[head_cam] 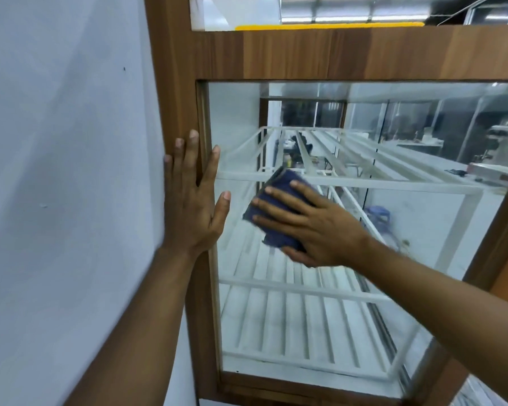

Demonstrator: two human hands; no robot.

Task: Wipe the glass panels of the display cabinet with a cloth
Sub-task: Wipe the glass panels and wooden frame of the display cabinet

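A display cabinet with a brown wooden frame (305, 54) fills the view, its glass side panel (393, 230) facing me. My right hand (314, 227) presses a folded dark blue cloth (279, 200) flat against the glass, left of the panel's middle, with straight spread fingers. My left hand (192, 200) lies flat on the left wooden post of the frame, fingers pointing up, its thumb over the edge of the glass. The two hands are a short gap apart.
Behind the glass stand white slatted metal shelves (291, 317) on several levels. A pale blue-white wall (71, 171) runs close along the cabinet's left side. Another glass opening (238, 13) sits above the wooden crossbar. Through the glass, a room with counters shows at the right.
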